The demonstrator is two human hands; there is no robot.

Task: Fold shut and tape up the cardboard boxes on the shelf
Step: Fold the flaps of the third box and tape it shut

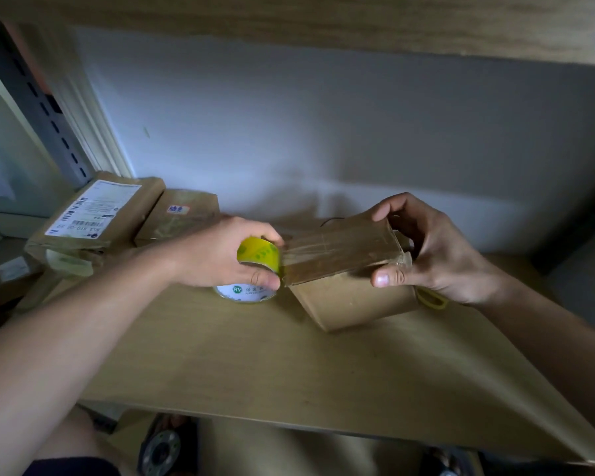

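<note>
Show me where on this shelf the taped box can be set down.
The near part of the shelf, between its front edge and the box, is bare. Bare board also lies behind the box, toward the wall. The far left is crowded: two parcels sit there, and a second tape roll sits under the left hand.

on the shelf (289, 372), tape roll (259, 253) left of box (351, 290), parcels (124, 214) far left.

Dim, soft-shadowed, edges bowed, perhaps slightly blurred.
</note>
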